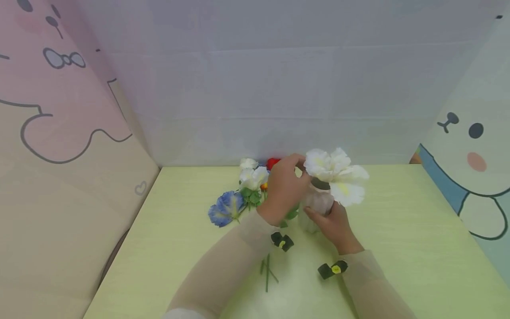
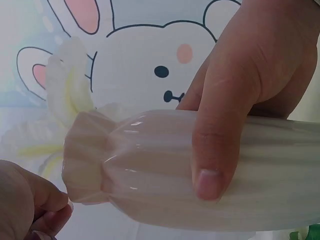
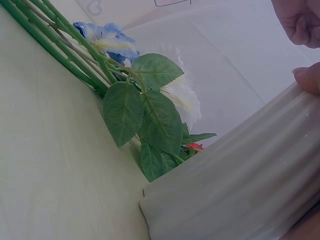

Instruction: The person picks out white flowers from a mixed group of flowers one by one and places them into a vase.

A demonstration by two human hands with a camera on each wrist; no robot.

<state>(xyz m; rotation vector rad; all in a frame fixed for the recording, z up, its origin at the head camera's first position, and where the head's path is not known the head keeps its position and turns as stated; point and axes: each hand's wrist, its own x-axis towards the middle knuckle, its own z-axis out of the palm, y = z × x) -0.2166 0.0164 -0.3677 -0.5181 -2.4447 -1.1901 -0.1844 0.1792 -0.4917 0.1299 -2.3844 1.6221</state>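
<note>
A pale, ribbed vase (image 1: 318,201) stands on the table, its body gripped by my right hand (image 1: 338,227), the thumb laid along its side. White flowers with yellow centres (image 1: 336,170) lean out over the vase's mouth to the right. Beside the rim is my left hand (image 1: 282,188), its fingers curled. In the left wrist view, the fingertips of the left hand (image 2: 37,205) come together close to the fluted rim of the vase (image 2: 85,157). Whether they pinch a stem there is hidden.
Left of the vase lie several artificial flowers: a blue one (image 1: 227,208), white ones (image 1: 253,178) and a red one (image 1: 272,163). Their green stems (image 1: 267,274) point toward the table's front. Curtains with cartoon animals (image 1: 474,146) enclose the table (image 1: 406,212).
</note>
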